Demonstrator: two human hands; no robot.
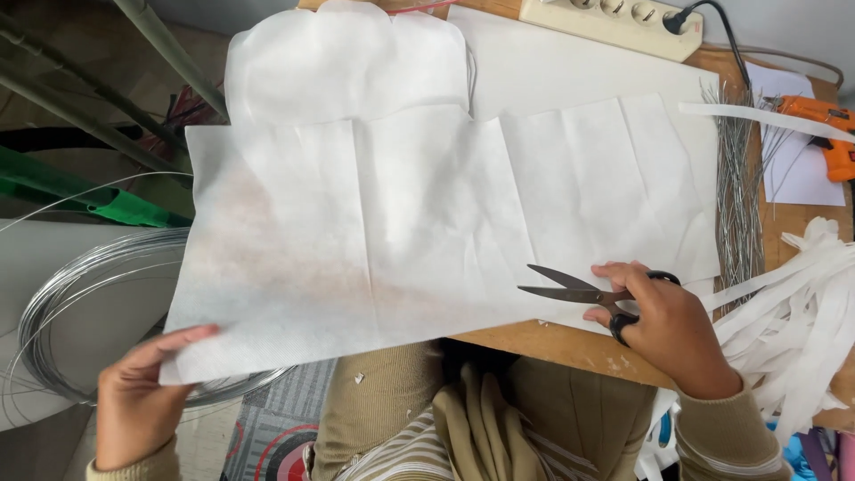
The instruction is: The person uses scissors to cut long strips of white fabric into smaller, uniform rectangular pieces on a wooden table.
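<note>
Right hand (670, 331) clenched on black-handled scissors (588, 294), blades parted at the near edge of a wide white fabric sheet (427, 223) spread over the wooden surface (570, 346). Left hand (142, 396) pinching the sheet's overhanging near-left corner, above a wire coil (80, 303). Cut white strips (802, 303) heaped right of the scissors.

Wooden table (570, 346): large white sheet (427, 223) covers most of it. Right of sheet: bundle of cut wires (737, 196), orange glue gun (833, 134), pile of white strips (802, 303). Behind sheet: power strip (614, 22).
</note>
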